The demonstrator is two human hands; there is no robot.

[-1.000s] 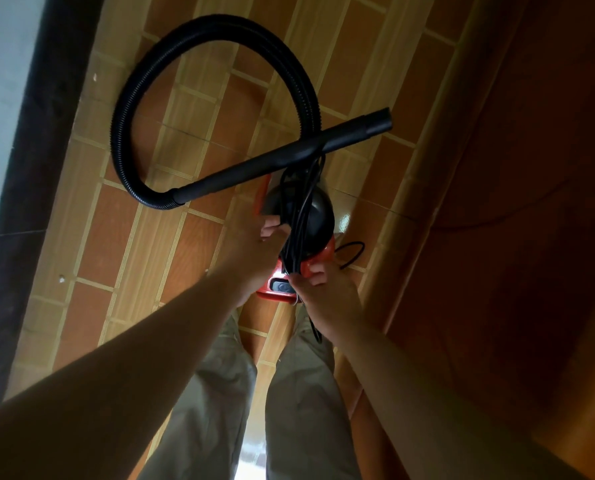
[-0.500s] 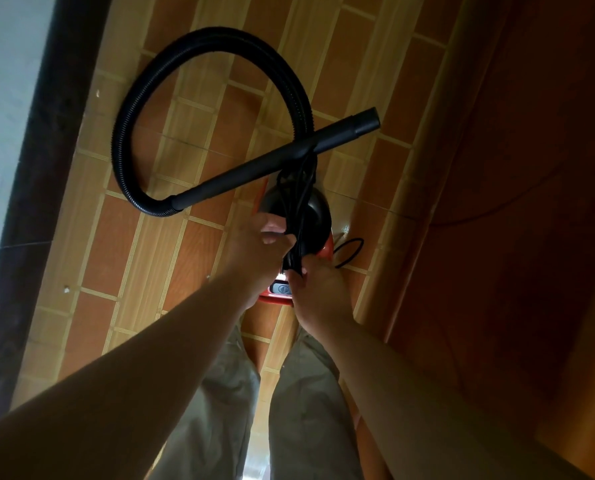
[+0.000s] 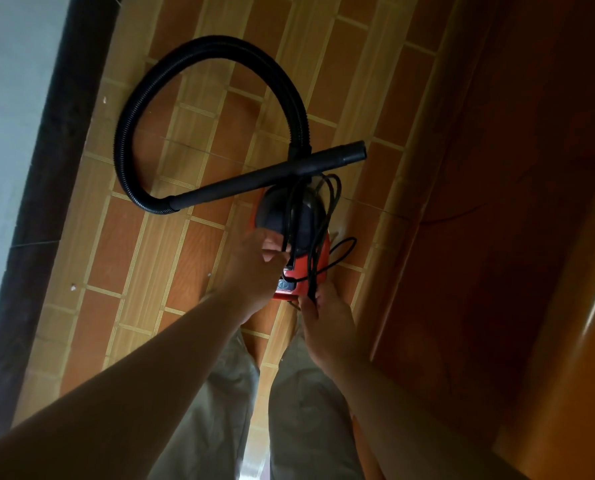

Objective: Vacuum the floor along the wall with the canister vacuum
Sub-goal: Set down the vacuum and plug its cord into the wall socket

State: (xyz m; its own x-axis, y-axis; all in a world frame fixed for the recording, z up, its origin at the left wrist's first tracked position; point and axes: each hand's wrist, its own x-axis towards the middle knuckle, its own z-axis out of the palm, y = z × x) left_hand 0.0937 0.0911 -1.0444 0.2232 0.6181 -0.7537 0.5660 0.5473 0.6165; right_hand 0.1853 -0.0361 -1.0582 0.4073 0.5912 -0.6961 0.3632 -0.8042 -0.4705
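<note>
A small red and black canister vacuum (image 3: 306,271) hangs above the tiled floor in front of my legs. Its ribbed black hose (image 3: 171,88) loops up and left, ending in a straight black wand (image 3: 271,174) that lies across the canister top. A black power cord (image 3: 318,216) hangs in loops over the canister. My left hand (image 3: 254,271) grips the vacuum at its top, fingers curled by the cord strands. My right hand (image 3: 327,317) pinches the cord just below the canister's red end.
A dark skirting board (image 3: 46,188) and a pale wall (image 3: 8,98) run along the left. Orange and tan floor tiles (image 3: 143,258) fill the middle. A reddish wooden door or panel (image 3: 496,202) stands on the right.
Cord loops have loosened and now hang wider over the canister. My right hand has drawn down slightly along the cord. The vacuum and hose have stayed nearly in place.
</note>
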